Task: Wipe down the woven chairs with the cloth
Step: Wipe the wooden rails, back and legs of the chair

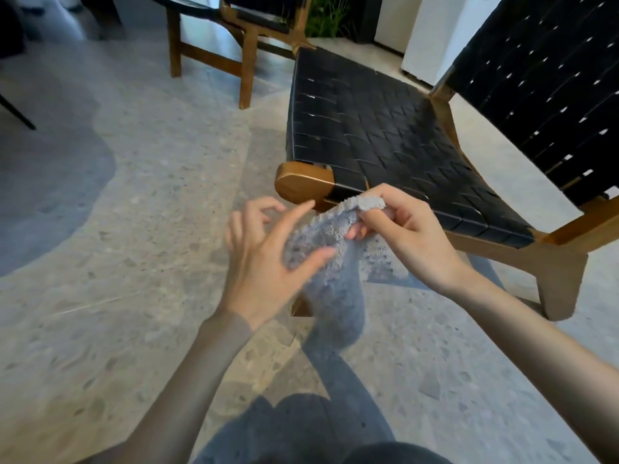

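Pinching cloth (335, 266), right hand (413, 237) fingers; left hand (261, 262) fingers spread; woven chair (368, 128) ahead, second chair (248, 48) beyond.

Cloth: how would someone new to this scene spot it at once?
Find the near chair with the black woven seat, at right. Just before its front wooden corner, the right hand pinches the cloth by its top edge, the left hand touching it. It alone is soft and nubbly, pale grey, hanging limp.
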